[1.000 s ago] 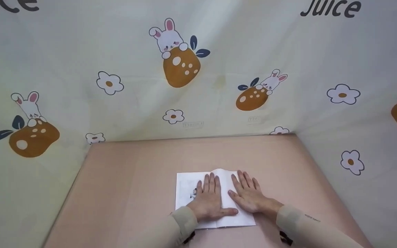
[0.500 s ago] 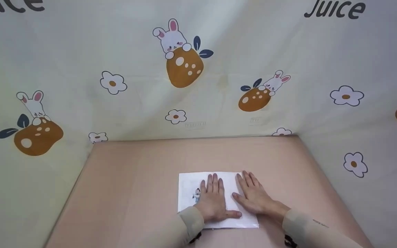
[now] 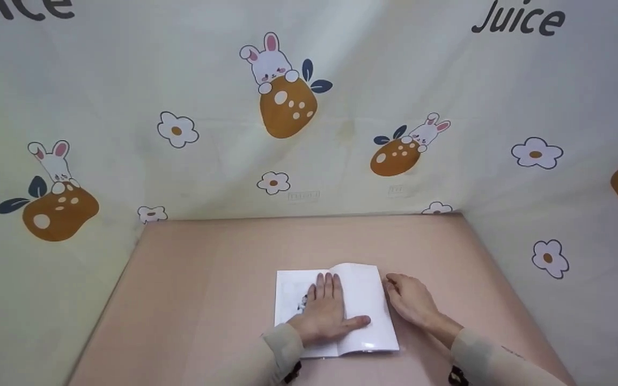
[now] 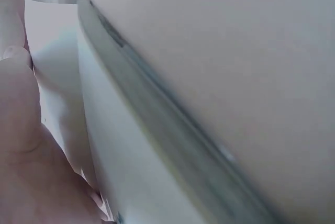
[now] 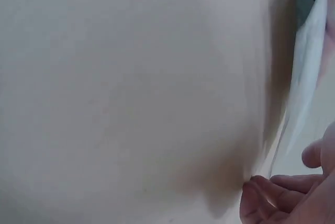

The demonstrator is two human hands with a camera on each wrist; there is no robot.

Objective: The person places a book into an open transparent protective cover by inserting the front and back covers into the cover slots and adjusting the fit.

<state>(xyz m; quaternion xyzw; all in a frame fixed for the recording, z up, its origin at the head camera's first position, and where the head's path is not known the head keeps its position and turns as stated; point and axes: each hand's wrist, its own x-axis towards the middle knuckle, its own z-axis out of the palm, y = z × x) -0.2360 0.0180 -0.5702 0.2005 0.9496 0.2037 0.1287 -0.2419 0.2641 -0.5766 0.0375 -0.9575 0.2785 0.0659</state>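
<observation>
An open book (image 3: 363,300) with white pages lies on the table; a small printed figure shows on its left page. My left hand (image 3: 326,316) rests flat on the left page near the fold, fingers straight and thumb reaching onto the right page. In the left wrist view, the book's thick edge (image 4: 152,114) runs beside the hand (image 4: 26,145). Right of the book is my right hand (image 3: 412,300), its fingers bent at the right page's edge. The right wrist view shows that hand's fingertips (image 5: 256,187) right at the page edge (image 5: 303,88), thumb apart from them.
A pinkish-tan tabletop (image 3: 207,279) lies under the book. Pale cloth walls (image 3: 212,69) printed with rabbits, fruit and flowers stand at the back and both sides.
My right hand has come off the right page and moved right to its outer edge, fingers now bent. The right page, pressed flat half a second ago, bulges up again. My left hand stays on the book.
</observation>
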